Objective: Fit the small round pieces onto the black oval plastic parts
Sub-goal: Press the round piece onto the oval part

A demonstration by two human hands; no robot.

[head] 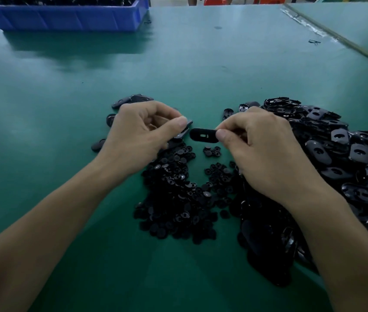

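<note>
My right hand (266, 154) pinches one end of a black oval plastic part (202, 135) between thumb and forefinger, holding it flat above the green table. My left hand (142, 134) pinches another black part (184, 130) at its fingertips, just left of the oval; what that part is I cannot tell. A heap of small round pieces (178, 199) lies under and between my wrists. A big pile of oval parts (336, 158) spreads to the right.
Several oval parts (131, 100) lie loose behind and left of my left hand. A blue bin (66, 18) filled with black parts stands at the far left. A table seam (336, 39) runs diagonally at the far right. A person stands beyond the far edge.
</note>
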